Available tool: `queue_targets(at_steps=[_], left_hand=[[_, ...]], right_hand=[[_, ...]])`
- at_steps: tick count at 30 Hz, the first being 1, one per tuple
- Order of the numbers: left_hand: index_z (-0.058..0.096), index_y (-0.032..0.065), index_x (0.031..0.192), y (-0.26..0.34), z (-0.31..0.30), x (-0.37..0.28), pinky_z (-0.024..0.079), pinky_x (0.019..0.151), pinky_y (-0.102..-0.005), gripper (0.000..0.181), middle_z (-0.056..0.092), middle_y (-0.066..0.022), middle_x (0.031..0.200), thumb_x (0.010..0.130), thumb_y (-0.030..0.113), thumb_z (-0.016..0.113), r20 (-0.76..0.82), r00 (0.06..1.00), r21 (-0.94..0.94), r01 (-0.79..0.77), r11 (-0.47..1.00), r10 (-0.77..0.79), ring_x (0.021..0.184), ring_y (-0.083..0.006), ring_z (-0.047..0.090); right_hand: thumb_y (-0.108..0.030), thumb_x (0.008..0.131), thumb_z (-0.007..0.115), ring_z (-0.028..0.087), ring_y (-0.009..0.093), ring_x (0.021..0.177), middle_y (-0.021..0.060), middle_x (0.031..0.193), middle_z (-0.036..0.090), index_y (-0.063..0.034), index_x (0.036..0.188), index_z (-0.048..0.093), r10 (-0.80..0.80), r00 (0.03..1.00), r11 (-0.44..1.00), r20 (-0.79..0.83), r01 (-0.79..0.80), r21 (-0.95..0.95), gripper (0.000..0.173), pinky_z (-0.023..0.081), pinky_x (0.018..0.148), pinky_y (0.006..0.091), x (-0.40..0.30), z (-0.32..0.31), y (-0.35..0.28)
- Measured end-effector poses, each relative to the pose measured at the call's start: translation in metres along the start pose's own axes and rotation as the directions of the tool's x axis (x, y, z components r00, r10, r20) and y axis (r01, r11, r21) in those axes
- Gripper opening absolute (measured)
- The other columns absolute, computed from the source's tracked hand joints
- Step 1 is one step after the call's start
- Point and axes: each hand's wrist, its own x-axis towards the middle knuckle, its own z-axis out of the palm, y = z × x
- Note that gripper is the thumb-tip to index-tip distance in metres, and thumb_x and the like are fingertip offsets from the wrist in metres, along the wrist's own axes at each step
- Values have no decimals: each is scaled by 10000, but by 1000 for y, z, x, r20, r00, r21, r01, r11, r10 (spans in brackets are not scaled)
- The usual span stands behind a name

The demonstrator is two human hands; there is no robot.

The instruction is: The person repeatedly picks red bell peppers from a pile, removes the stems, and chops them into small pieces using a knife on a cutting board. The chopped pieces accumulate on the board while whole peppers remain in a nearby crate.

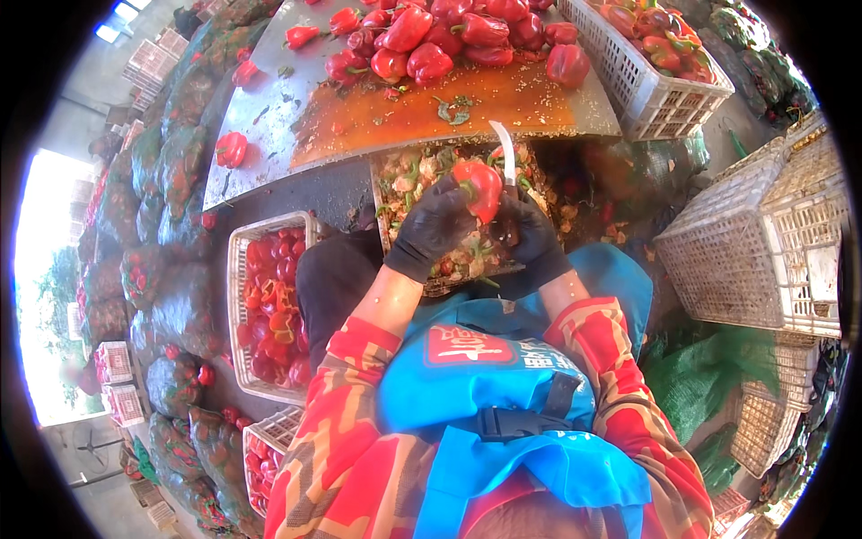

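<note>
My left hand, in a dark glove, holds a red bell pepper over a crate of pepper cores and scraps. Close on the right, my right hand, gloved too, is closed on the handle of a curved knife, whose blade points up and away from me. The pepper sits between both hands, left of the blade. Beyond the crate, a metal table with an orange wet patch bears a heap of whole red bell peppers.
A plastic crate of cut red peppers stands at my left, with another crate nearer. A crate of peppers is at the table's right end. Stacked empty crates and green netting lie right. Mesh sacks line the left.
</note>
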Motion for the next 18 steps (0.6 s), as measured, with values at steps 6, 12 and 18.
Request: queue_targets(at_steps=[6, 12, 18], left_hand=[[632, 3, 1027, 25, -29, -1, 425, 563, -266, 249, 604, -11, 837, 826, 142, 683, 209, 961, 875, -267, 404, 182, 661, -82, 524], [569, 25, 829, 31, -38, 8, 359, 524, -239, 206, 476, 32, 670, 789, 131, 742, 118, 969, 962, -166, 218, 217, 610, -46, 429], [564, 82, 880, 13, -40, 3, 297, 389, -208, 135, 502, 36, 694, 873, 169, 667, -194, 973, 297, -65, 953, 127, 475, -40, 401]], right_hand=[[-36, 870, 627, 654, 154, 867, 62, 1011, 644, -68, 1240, 506, -247, 941, 969, -230, 236, -76, 391, 572, 681, 294, 3, 21, -8], [0, 853, 620, 666, 180, 893, 88, 1032, 652, -50, 1188, 532, -241, 930, 970, -277, 222, -98, 350, 582, 727, 302, 8, 13, -8], [-2, 854, 618, 664, 175, 846, 82, 1025, 650, -73, 1192, 520, -274, 935, 961, -225, 259, -94, 359, 564, 607, 277, 12, 16, -6]])
